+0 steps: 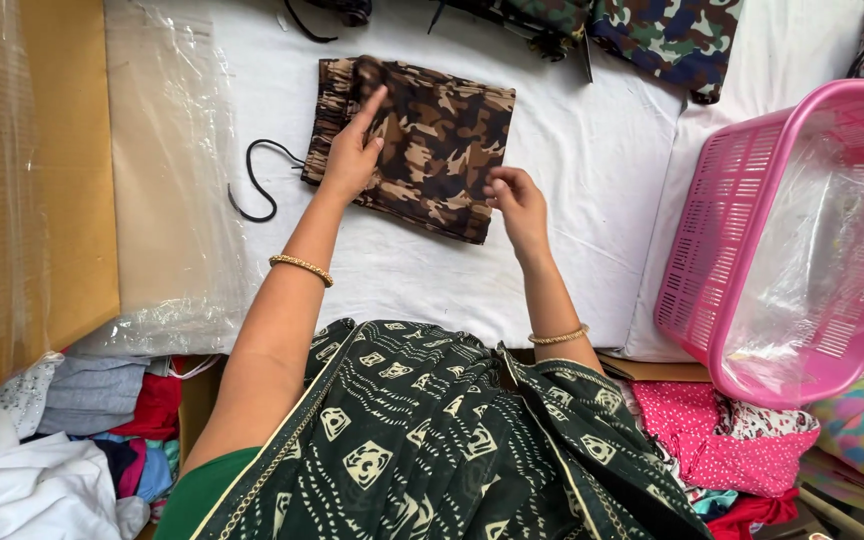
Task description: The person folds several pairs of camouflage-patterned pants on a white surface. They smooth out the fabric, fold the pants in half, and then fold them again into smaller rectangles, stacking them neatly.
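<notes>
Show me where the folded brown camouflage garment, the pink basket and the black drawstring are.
folded brown camouflage garment [442, 150], head view, middle of the fabric.
pink basket [717, 235], head view, slatted side wall.
black drawstring [252, 185], head view, loop on the white sheet.

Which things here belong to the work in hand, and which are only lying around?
In hand: left hand and right hand pressing the folded brown camouflage garment; its black drawstring.

Lying around: pink basket, clear plastic bag, green camouflage garment, cardboard, clothes pile.

Pink basket [722, 250] with plastic liner right of white sheet [592, 150]; cardboard [42, 180] left; green camo clothes [667, 35] above; clothes pile [102, 420] below-left.
</notes>
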